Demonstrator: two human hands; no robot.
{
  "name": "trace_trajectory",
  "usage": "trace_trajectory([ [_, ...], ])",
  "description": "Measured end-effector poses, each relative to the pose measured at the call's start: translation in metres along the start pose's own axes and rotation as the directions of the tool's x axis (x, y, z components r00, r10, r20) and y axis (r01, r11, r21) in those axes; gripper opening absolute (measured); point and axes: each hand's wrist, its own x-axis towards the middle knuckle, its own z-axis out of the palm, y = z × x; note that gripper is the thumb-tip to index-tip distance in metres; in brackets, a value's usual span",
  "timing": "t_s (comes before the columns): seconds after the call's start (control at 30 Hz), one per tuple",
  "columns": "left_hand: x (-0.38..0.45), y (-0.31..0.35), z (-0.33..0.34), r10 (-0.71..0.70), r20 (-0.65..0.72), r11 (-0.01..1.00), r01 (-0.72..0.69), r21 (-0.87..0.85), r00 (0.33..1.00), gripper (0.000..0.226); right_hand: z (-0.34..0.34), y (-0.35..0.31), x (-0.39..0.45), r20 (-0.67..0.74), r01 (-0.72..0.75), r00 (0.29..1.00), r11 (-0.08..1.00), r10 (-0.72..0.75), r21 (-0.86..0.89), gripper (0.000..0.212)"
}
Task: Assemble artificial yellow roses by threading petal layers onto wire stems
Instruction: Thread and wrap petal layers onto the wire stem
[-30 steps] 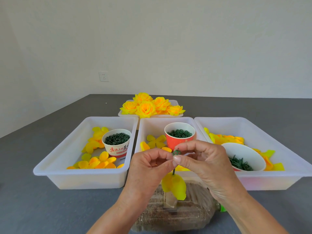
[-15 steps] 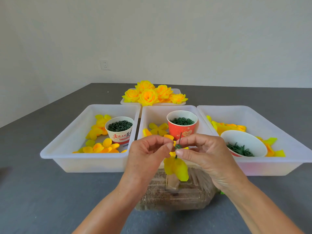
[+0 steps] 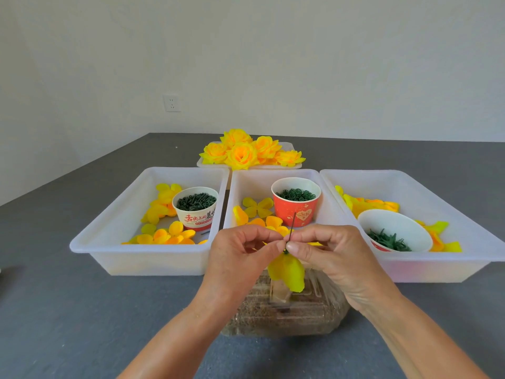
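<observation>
With the left hand (image 3: 240, 253) and right hand (image 3: 325, 250) both pinching the thin wire stem (image 3: 292, 225) just above the hanging yellow petal layer (image 3: 287, 270), either grip could slip and drop it (the middle tray's (image 3: 232, 203) rim stands close ahead, open surface (image 3: 82, 310) lying leftward).

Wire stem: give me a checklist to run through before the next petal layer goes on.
1. Wire stem sticks up above the fingertips: ok.
2. Left hand and right hand both pinch it: ok.
3. Yellow petals already hang below the pinch: ok.
4. Small green piece seated tight against them: cannot tell, fingers hide it.
5. Loose petals within reach in the middle tray: ok.
</observation>
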Motion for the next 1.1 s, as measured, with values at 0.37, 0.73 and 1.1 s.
trace_trajectory([
  [0.37,0.000,-0.002,-0.002,0.012,-0.003,0.987,-0.011,0.162,1.000,0.022,-0.002,-0.008,0.005,0.008,-0.156,0.988,0.983,0.157,-0.097,0.008],
  [0.73,0.002,0.005,-0.002,0.108,0.056,0.934,-0.121,0.335,0.993,0.008,-0.005,-0.012,0.004,-0.034,-0.136,0.991,0.977,0.132,-0.166,0.010],
  [1.1,0.012,0.010,-0.005,0.084,0.119,0.851,-0.134,0.507,0.989,0.005,-0.005,-0.023,0.009,0.038,-0.089,0.993,0.929,0.110,-0.359,0.017],
])
